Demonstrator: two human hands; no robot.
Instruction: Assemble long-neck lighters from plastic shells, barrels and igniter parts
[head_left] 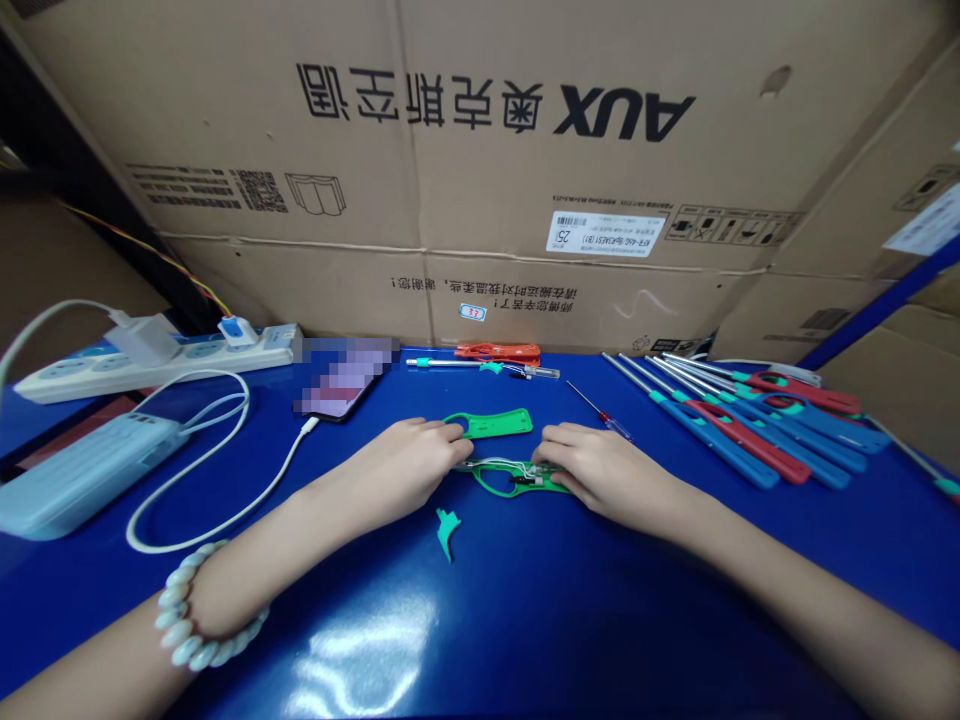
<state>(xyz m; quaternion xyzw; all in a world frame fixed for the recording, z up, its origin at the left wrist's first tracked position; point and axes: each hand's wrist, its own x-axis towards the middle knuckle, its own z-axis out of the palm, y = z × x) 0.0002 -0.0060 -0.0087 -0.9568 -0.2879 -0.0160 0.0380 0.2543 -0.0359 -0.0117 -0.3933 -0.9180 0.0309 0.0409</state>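
Note:
The opened green stick lighter half [491, 483] lies on the blue table with its wires and a small dark part exposed inside. My left hand [420, 455] is closed, its fingertips pinching the lighter's left, nozzle end. At the handle end, my right hand [592, 465] has its fingers closed on the shell and the parts in it; the fingers cover what they grip exactly. Just above lies the matching green shell half [499, 424], with its loop close to my left fingers. A loose teal trigger [448, 533] rests on the table below the hands.
Behind lie an orange shell [499, 354], a metal tube [450, 363] and a small screwdriver [604, 412]. Several blue and red lighters [720, 435] are piled right. Leftward are a phone [345, 380], power bank [90, 465], white cable [191, 548] and power strip [202, 352]. Cardboard [450, 200] walls the back.

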